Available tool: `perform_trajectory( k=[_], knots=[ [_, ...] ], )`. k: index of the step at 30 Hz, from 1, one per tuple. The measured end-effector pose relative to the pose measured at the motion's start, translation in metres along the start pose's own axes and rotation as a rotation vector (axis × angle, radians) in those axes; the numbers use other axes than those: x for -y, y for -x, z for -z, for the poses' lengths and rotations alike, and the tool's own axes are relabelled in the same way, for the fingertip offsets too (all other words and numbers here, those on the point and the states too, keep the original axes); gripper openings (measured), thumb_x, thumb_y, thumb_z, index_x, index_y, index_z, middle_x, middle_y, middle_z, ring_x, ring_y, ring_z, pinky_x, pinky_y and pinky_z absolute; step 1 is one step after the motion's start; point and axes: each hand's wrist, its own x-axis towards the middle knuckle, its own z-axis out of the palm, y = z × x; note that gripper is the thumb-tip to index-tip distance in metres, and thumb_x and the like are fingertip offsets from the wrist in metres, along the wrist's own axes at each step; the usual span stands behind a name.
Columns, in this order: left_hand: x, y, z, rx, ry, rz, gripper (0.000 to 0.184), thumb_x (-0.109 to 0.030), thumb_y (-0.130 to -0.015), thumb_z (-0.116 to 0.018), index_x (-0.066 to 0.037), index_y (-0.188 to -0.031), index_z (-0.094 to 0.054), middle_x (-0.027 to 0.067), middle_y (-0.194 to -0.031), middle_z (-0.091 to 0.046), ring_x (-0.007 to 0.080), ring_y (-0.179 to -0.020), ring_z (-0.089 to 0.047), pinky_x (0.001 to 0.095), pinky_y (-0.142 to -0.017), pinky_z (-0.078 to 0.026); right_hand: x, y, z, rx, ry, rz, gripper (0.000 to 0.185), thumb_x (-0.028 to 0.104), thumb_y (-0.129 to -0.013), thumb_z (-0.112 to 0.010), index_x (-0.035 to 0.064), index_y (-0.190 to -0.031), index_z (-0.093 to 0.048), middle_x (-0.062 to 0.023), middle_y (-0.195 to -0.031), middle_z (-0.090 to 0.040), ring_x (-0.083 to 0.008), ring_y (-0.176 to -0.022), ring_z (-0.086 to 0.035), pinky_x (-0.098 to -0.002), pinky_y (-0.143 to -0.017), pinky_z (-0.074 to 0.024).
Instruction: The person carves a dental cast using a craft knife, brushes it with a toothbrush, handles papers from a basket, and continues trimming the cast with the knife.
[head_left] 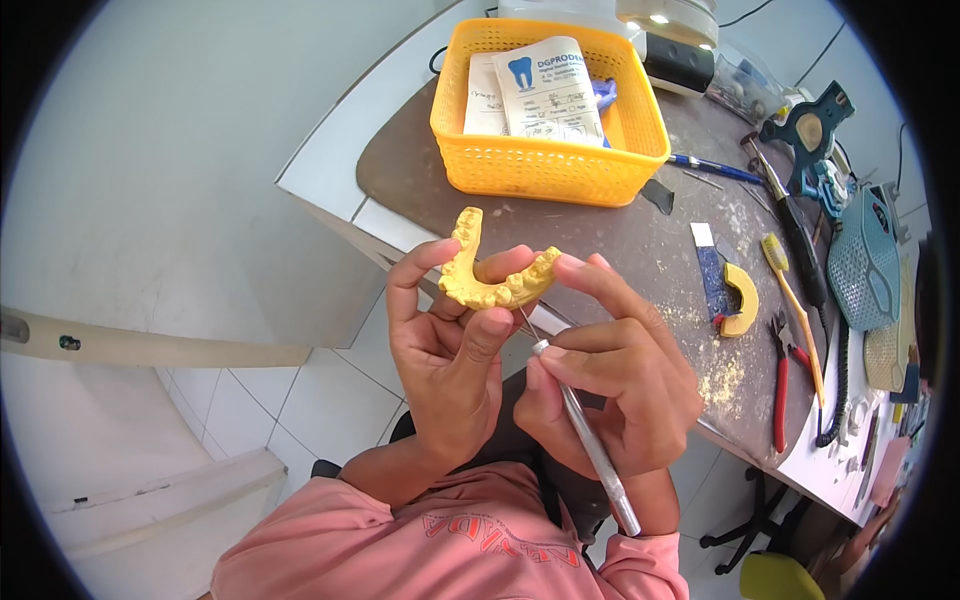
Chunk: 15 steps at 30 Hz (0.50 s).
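Note:
A yellow U-shaped dental cast (470, 284) with a row of teeth is held up in front of my chest. My left hand (445, 340) grips it, thumb at the front and fingers around the left side and behind. In my right hand (625, 375) is a slim metal scalpel-like hand tool (592, 440), held like a pen. Its thin tip reaches the underside of the cast near the front right; whether it touches cannot be made out. My right index fingertip rests by the cast's right end.
A yellow basket (550, 160) with paper forms stands at the back of the bench (640, 240). To the right lie a second yellow cast piece (740, 300), a toothbrush (795, 310), red-handled pliers (782, 390), a black handpiece (800, 240) and a blue basket (862, 258). Yellow shavings dot the bench.

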Motion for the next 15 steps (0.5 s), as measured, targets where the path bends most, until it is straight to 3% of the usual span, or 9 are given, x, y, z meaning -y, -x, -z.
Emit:
perform_trajectory(
  k=[15],
  knots=[
    [0.0018,0.0026,0.0007,0.005,0.001,0.001,0.052,-0.007,-0.096,-0.064,-0.01,-0.137,-0.032,0.025,-0.126,-0.061,0.0307,-0.117,-0.062,0.0439,-0.103,-0.051,-0.0015,0.003,-0.0004,-0.001,0.015,0.018,0.014,0.006,-0.074,-0.075,0.0017,-0.076,-0.062,-0.008,-0.074,-0.065,-0.0357,-0.096,-0.072,-0.0481,-0.084,-0.0594]
  ],
)
